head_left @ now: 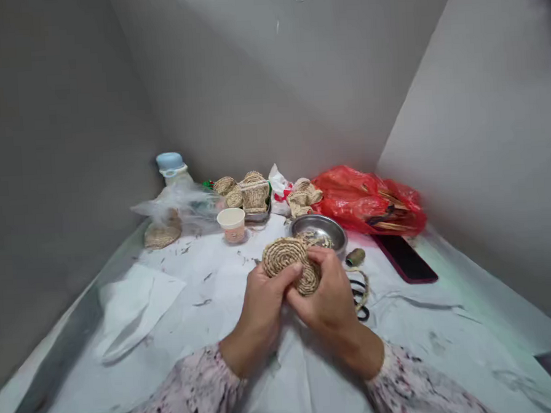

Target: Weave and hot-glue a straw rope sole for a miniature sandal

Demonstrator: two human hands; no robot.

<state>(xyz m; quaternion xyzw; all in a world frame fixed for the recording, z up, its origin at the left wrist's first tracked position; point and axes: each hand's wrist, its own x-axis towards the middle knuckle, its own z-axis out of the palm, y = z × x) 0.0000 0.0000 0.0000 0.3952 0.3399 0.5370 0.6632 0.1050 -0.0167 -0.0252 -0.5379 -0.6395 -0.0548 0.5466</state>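
Note:
Between my two hands is a tan coiled straw-rope piece with two spiral rounds, a larger one at upper left and a smaller one at lower right. My left hand grips its left side, thumb pressed across the front. On the other side, my right hand pinches the smaller round, its fingers partly hidden behind the coil. A length of braided straw cord lies on the table just right of my right hand. Beside it are black-handled scissors, mostly hidden by that hand.
Behind my hands stands a metal bowl with straw scraps. A green thread spool, a phone and a red plastic bag lie to the right. A paper cup, woven straw pieces and a blue-lidded bottle stand farther back.

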